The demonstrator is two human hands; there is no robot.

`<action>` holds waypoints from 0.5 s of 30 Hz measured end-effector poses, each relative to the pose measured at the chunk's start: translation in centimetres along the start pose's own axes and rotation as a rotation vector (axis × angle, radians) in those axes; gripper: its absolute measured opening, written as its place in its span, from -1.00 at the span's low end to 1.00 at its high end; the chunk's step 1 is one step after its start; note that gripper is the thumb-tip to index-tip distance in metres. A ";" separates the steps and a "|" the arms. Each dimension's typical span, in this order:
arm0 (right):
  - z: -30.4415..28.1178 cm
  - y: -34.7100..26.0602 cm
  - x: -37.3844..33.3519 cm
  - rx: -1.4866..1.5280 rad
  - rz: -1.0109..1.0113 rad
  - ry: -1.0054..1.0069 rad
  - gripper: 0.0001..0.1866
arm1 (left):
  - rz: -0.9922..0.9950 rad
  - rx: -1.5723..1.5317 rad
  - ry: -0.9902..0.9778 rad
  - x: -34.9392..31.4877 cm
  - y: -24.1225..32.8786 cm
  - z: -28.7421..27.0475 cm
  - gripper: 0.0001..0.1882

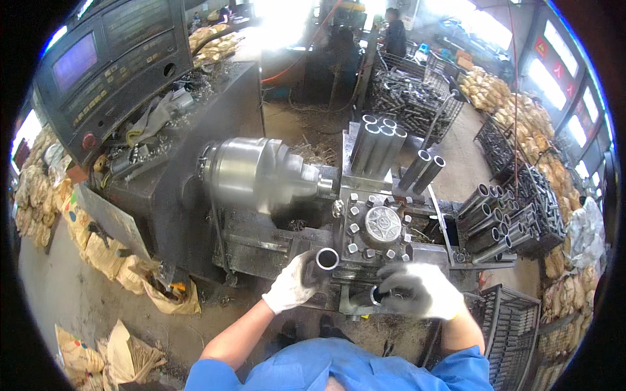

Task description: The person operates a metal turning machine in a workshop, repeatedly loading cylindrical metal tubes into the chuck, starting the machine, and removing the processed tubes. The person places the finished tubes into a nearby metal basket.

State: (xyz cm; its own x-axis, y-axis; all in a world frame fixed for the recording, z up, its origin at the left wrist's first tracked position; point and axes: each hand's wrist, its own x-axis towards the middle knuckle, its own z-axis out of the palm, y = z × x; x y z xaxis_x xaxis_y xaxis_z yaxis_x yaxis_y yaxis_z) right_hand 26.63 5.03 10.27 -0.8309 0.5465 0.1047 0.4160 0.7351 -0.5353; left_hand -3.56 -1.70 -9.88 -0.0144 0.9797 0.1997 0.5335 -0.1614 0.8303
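My left hand [287, 287], in a white glove, is closed around a short metal tube [327, 259] whose open end faces up. To its right, my gloved right hand [425, 290] is smeared by motion beside a second metal tube [375, 295] at the front of the lathe. Whether its fingers grip that tube is hidden by the blur. Just beyond both hands sits the square tool post [383, 223] with bolts around its round cap. The lathe chuck [244, 171] at left looks blurred, as if spinning, and a narrow bright piece [325, 186] sticks out of its right end.
Several upright tubes [378, 144] stand behind the tool post, with two more [422, 169] beside them. More tubes [489, 218] are stacked at right. A control panel [107, 72] rises at left. Wire baskets [512, 332] and sacks [502, 98] line the floor; a person [395, 32] stands far back.
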 end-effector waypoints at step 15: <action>7.8 13.1 28.2 -0.534 -0.323 -0.649 -0.72 | -0.227 -0.090 0.160 -9.8 -6.7 -4.6 -0.48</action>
State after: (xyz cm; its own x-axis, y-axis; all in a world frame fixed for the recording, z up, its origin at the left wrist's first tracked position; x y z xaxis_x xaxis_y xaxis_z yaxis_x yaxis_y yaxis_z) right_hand 5.78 26.95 -0.35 -0.9151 0.0654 -0.3979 0.1075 0.9906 -0.0844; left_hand -10.87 -10.72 -15.01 -0.2620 0.9620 0.0773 0.4242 0.0429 0.9045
